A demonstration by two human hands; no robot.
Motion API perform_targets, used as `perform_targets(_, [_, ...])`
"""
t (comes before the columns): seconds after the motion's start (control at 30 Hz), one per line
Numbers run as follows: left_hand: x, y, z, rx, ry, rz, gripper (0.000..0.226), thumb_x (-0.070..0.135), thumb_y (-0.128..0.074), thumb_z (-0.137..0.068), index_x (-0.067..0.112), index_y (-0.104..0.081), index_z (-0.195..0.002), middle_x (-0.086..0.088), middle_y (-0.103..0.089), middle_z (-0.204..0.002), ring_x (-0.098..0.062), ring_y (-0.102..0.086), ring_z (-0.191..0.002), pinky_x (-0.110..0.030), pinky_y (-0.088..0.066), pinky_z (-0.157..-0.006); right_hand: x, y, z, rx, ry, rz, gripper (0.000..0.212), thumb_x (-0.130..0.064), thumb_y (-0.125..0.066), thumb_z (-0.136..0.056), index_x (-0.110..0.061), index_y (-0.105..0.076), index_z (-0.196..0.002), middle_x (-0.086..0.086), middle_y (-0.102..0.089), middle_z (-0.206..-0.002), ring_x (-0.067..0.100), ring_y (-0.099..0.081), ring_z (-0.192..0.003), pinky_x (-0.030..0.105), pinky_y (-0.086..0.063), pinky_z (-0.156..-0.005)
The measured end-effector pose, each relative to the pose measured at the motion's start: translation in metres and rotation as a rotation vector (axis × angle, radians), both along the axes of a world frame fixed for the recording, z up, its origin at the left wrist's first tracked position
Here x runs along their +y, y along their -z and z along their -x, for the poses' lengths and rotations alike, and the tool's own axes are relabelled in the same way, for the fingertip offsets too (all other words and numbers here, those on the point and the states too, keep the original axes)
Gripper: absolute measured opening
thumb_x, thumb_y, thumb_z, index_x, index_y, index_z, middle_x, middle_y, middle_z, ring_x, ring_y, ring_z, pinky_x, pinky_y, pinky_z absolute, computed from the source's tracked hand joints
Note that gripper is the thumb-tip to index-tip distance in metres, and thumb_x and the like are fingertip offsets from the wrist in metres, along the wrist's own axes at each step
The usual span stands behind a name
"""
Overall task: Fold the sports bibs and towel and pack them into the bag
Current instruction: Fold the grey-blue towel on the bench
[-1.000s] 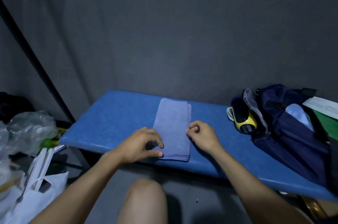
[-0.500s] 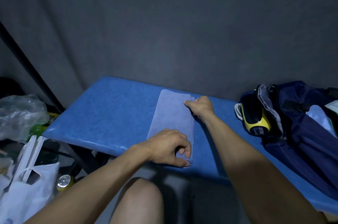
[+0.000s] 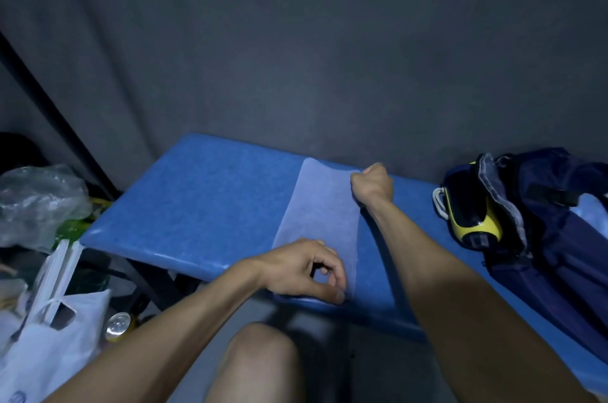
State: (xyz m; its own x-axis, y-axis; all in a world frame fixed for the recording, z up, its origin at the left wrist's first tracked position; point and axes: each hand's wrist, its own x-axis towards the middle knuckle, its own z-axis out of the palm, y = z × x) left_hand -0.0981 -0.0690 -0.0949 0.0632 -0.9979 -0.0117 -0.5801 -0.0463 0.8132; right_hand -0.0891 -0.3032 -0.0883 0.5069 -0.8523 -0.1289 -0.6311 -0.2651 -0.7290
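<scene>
Nearest the camera, the left hand (image 3: 306, 271) has slid from the towel's left edge down to its near right corner, where thumb and fingers now pinch the cloth at the bench's near edge. The towel (image 3: 320, 215) lies as a long folded strip running near to far across the blue bench (image 3: 204, 202), and it looks paler and flatter than a second ago. At its far end, the right hand (image 3: 373, 187) has travelled from the middle of the right edge up to the far right corner; its fingers are curled into a fist around that corner, which lifts slightly off the bench.

With opposite ends now held, the strip seems ready for the next fold, far end brought toward near end, so the towel is partly folded and not yet packed.

The left forearm comes in low from the near left, wrist bent down; the right arm stretches nearly straight along the towel's right side. The navy bag (image 3: 543, 221) sits open at the far right, well apart from the towel.
</scene>
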Motion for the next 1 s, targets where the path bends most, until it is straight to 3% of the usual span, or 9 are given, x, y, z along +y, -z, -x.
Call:
perform_targets(0.1, [0.003,-0.004,0.002,0.001,-0.003,0.004,0.008,0.026,-0.077,-0.091,0.019,-0.076,-0.094,0.011,-0.072,-0.092,-0.012,-0.058,-0.094,-0.040,-0.048,-0.090,0.010,-0.005,0.007,0.080,-0.100,0.198,0.038,-0.019,-0.055,-0.093,-0.011,-0.048,-0.130,0.015,-0.055,-0.131,0.038,-0.057,-0.115,0.042,-0.050,-0.090])
perform_targets(0.2, [0.005,-0.010,-0.002,0.083,-0.174,0.139,0.011,0.020,-0.070,-0.096,0.011,-0.076,-0.099,0.002,-0.074,-0.098,-0.014,-0.066,-0.095,-0.038,-0.052,-0.092,0.025,-0.002,0.019,0.151,-0.323,0.596,0.049,-0.019,-0.053,-0.094,-0.012,-0.046,-0.142,0.015,-0.046,-0.137,0.039,-0.049,-0.119,0.046,-0.045,-0.093])
perform_targets(0.27, [0.010,-0.006,-0.012,-0.124,-0.265,0.264,0.013,0.022,-0.068,-0.096,0.017,-0.076,-0.104,0.007,-0.071,-0.103,-0.011,-0.065,-0.101,-0.036,-0.049,-0.097,0.034,0.007,0.030,0.139,-0.496,0.716,0.049,-0.027,-0.049,-0.095,-0.010,-0.050,-0.140,0.014,-0.050,-0.137,0.038,-0.049,-0.119,0.045,-0.044,-0.096])
perform_targets(0.33, [0.019,0.002,-0.019,-0.343,-0.239,0.234,0.020,0.030,-0.068,-0.093,0.023,-0.075,-0.110,0.009,-0.067,-0.114,-0.010,-0.059,-0.111,-0.036,-0.044,-0.104,0.041,0.016,0.044,0.205,-0.651,0.692,0.061,-0.044,-0.030,-0.096,-0.010,-0.050,-0.142,0.015,-0.050,-0.142,0.036,-0.047,-0.128,0.045,-0.040,-0.105])
perform_targets(0.4, [0.031,0.009,-0.021,-0.396,-0.213,0.198,0.026,0.036,-0.068,-0.092,0.026,-0.074,-0.116,0.009,-0.063,-0.123,-0.009,-0.055,-0.118,-0.034,-0.041,-0.107,0.047,0.020,0.060,0.196,-0.690,0.685,0.074,-0.051,-0.017,-0.093,-0.008,-0.049,-0.144,0.017,-0.049,-0.146,0.035,-0.046,-0.134,0.045,-0.036,-0.112])
perform_targets(0.57, [0.066,0.012,-0.024,-0.397,-0.267,0.258,0.021,0.045,-0.068,-0.093,0.034,-0.075,-0.109,0.020,-0.061,-0.114,-0.004,-0.056,-0.110,-0.033,-0.045,-0.100,0.078,0.021,0.108,-0.059,-0.923,0.890,0.050,-0.045,-0.044,-0.100,-0.010,-0.059,-0.133,0.012,-0.056,-0.138,0.032,-0.053,-0.128,0.045,-0.039,-0.113])
perform_targets(0.7, [0.090,0.012,-0.025,-0.353,-0.207,0.157,0.038,0.048,-0.075,-0.086,0.033,-0.072,-0.120,0.016,-0.059,-0.133,0.002,-0.050,-0.127,-0.022,-0.039,-0.110,0.096,0.034,0.151,-0.039,-1.096,0.936,0.068,-0.065,-0.050,-0.094,-0.013,-0.057,-0.138,0.008,-0.053,-0.146,0.026,-0.046,-0.137,0.043,-0.033,-0.120])
perform_targets(0.87, [0.095,0.018,-0.020,-0.516,-0.172,0.098,0.056,0.013,-0.074,-0.077,0.027,-0.064,-0.131,0.008,-0.054,-0.143,-0.002,-0.044,-0.132,-0.007,-0.025,-0.111,0.103,0.053,0.172,-0.059,-1.060,1.083,0.061,-0.044,-0.061,-0.088,-0.012,-0.054,-0.140,0.008,-0.056,-0.144,0.025,-0.052,-0.133,0.041,-0.040,-0.115])
perform_targets(1.0, [0.099,0.027,-0.014,-0.502,-0.292,0.202,0.037,0.014,-0.069,-0.090,0.026,-0.070,-0.125,0.011,-0.061,-0.139,-0.002,-0.051,-0.133,-0.015,-0.035,-0.112,0.110,0.059,0.179,-0.104,-0.979,1.032,0.050,-0.038,-0.052,-0.094,-0.012,-0.059,-0.137,0.007,-0.059,-0.143,0.024,-0.056,-0.132,0.040,-0.043,-0.113])
